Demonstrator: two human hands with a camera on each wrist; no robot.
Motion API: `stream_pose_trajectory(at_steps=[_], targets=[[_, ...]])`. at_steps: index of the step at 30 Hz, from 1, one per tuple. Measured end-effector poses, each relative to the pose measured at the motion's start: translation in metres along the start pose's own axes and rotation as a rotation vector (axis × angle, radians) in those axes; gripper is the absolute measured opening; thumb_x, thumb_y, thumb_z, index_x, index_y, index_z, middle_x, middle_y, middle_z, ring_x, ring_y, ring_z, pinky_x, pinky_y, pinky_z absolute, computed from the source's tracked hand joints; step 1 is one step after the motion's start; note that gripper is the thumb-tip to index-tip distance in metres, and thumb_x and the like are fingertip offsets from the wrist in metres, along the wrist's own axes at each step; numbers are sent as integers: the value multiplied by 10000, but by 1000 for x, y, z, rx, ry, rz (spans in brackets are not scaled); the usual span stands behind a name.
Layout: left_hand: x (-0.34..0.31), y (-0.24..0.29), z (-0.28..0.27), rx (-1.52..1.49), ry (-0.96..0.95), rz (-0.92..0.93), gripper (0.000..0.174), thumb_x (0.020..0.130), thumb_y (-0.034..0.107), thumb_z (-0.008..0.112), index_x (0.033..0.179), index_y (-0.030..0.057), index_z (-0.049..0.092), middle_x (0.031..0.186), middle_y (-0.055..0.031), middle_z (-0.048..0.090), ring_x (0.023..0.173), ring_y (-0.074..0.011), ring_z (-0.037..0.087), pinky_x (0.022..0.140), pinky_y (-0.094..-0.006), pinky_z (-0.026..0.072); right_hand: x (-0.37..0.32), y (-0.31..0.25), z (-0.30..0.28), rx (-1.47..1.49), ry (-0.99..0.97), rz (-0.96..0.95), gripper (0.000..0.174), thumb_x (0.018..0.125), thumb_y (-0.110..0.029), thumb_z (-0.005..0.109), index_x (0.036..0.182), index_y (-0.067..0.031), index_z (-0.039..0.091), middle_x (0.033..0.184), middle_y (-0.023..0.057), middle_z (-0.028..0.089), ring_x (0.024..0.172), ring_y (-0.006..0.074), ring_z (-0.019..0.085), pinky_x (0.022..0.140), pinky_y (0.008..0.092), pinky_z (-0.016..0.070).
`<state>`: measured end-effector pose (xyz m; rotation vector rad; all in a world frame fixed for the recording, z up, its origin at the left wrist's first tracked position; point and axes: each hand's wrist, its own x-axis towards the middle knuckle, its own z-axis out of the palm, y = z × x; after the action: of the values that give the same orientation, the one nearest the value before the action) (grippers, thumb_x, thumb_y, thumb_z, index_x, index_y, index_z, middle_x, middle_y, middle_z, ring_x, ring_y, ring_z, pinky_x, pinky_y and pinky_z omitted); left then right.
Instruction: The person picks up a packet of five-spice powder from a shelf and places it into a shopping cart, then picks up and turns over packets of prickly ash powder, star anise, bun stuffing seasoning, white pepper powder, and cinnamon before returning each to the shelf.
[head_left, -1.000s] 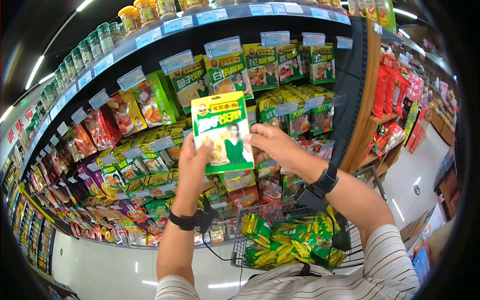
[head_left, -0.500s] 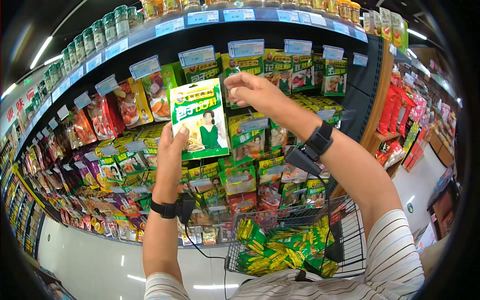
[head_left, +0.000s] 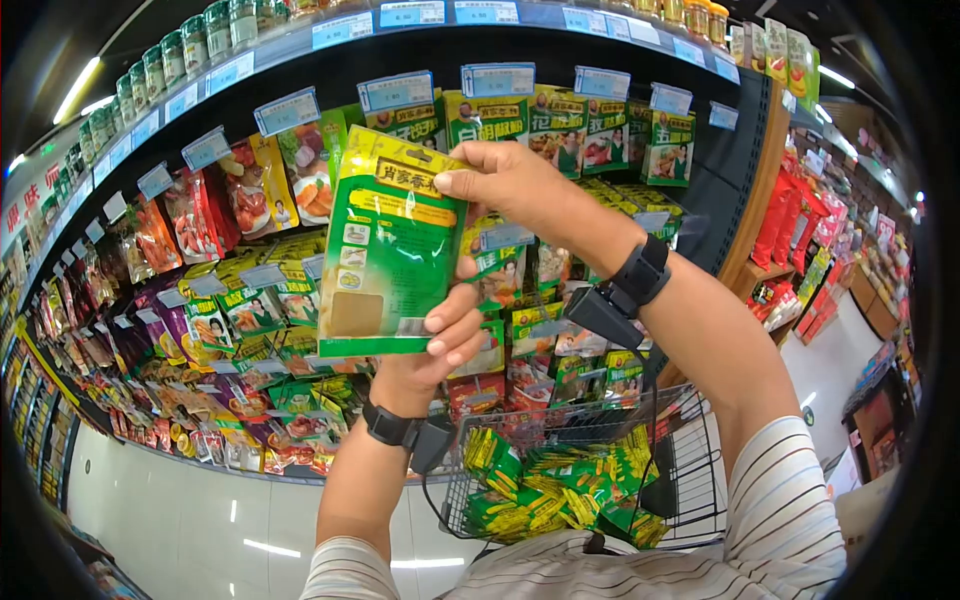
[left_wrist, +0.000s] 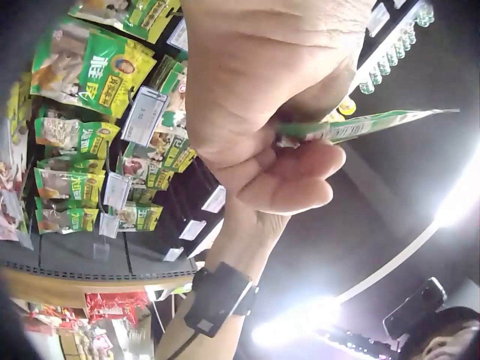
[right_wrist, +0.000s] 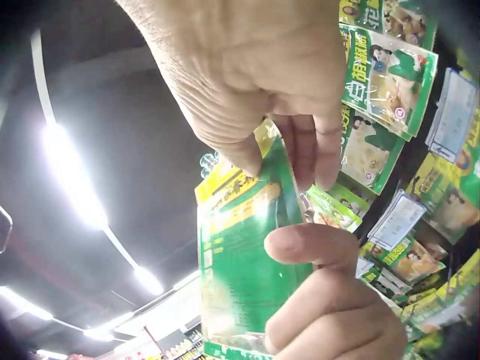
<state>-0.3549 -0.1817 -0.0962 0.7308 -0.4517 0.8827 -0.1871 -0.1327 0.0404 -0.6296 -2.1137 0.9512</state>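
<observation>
A green and yellow seasoning packet [head_left: 385, 250] is held up in front of the shelf, its printed back with a small see-through window facing the head camera. My left hand [head_left: 430, 350] grips its lower right edge, fingertips curled over the printed side. At the top right corner, my right hand [head_left: 525, 190] pinches the packet between thumb and fingers. The left wrist view catches the packet [left_wrist: 367, 127] nearly edge-on beyond the curled left hand [left_wrist: 277, 97]. In the right wrist view, the right hand [right_wrist: 247, 82] is at the top and the left hand [right_wrist: 337, 292] below.
Hanging packets with price tags [head_left: 498, 80] fill the shelf behind. A wire shopping cart [head_left: 690, 470] below holds a heap of green and yellow packets [head_left: 570, 485]. Jars [head_left: 215, 30] line the top shelf; a wooden shelf end [head_left: 745, 210] stands at right.
The packet has turned from its picture front to its printed back. My right hand let go of its side, lifted away, then took its top corner; the left hand turned with it.
</observation>
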Motion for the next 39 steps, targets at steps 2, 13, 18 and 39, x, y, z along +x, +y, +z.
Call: stream_pose_trajectory(at_steps=[2,13,18,39], targets=[[4,-7,-3,187,68,15,466,1031,343,451,1292,-41,480,758,-49,538,594,-169,537,546,-341,466,-5,1,1,41,45,-42,302,950,-282,634,1008,14,647,910,52,681,812,129,645,681,281,557],[-15,2,-19,331,259,-11,687,986,552,423,1369,-16,457,1153,-220,654,909,-321,686,692,-454,583,-12,-2,-14,61,36,67,268,967,-277,615,1040,-21,651,911,35,682,809,121,650,712,289,553],[-19,1,-8,321,267,-22,721,982,561,423,1352,-56,452,1061,-182,655,791,-277,658,630,-410,555,-7,0,-7,78,-11,94,279,973,-289,613,1029,-18,647,914,36,679,813,127,652,727,307,565],[-16,104,7,1190,684,301,279,965,157,600,1178,-6,523,1080,-67,660,906,-103,663,772,-243,553,74,3,-25,159,154,-51,390,948,-267,539,1273,-58,588,1302,149,537,1224,262,504,1006,406,449]])
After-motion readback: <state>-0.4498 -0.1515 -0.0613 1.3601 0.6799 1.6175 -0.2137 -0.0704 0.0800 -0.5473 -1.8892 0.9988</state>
